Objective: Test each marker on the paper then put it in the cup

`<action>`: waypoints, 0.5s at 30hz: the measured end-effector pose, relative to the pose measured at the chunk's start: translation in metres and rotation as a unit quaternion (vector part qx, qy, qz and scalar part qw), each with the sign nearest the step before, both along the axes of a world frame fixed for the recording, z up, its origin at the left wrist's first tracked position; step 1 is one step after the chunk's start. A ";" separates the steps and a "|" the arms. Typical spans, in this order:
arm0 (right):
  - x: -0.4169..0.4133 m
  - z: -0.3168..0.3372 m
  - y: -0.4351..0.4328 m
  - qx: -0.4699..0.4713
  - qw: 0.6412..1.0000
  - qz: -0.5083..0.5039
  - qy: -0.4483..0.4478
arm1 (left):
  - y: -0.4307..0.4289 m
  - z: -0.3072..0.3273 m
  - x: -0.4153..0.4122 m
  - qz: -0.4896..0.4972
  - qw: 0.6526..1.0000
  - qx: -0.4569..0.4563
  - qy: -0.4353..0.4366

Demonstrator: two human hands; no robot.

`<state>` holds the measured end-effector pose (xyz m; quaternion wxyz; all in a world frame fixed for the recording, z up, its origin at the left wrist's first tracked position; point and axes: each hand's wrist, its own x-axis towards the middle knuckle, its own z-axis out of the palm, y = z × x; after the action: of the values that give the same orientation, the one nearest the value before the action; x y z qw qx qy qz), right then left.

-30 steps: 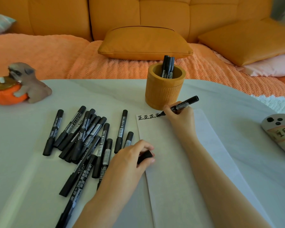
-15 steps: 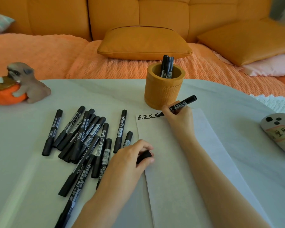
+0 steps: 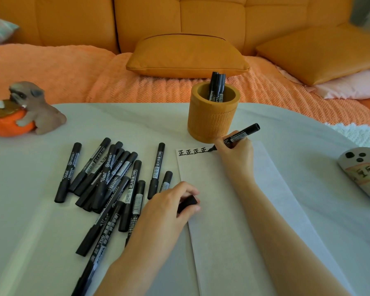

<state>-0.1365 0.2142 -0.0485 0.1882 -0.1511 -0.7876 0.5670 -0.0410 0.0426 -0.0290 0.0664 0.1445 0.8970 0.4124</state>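
Writing at the top edge of the paper, your right hand pinches the uncapped marker just beside the cup, likely for a short drop. Your left hand curls round its cap, apparently pinning the paper beside the untested pile.

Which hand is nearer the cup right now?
Right. The right hand, gripping a marker, is just in front of the base of the cup; the left hand, holding a cap, is well nearer the person, at the left edge of the paper.
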 end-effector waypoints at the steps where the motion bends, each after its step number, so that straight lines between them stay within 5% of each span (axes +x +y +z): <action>1: 0.000 0.001 0.000 -0.002 1.000 0.000 0.000 | 0.000 0.000 0.000 0.000 1.000 -0.001 0.001; 9: 0.003 0.007 0.004 -0.055 0.998 -0.014 0.022 | 0.001 0.003 0.002 0.005 1.000 0.002 0.014; 15: 0.014 0.026 0.003 -0.157 0.987 0.017 0.021 | 0.000 0.006 0.001 0.043 0.994 0.099 0.014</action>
<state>-0.1226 0.2172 -0.0222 0.1689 -0.1540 -0.6870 0.6898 -0.0400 0.0422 -0.0228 0.0214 0.1174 0.8582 0.4992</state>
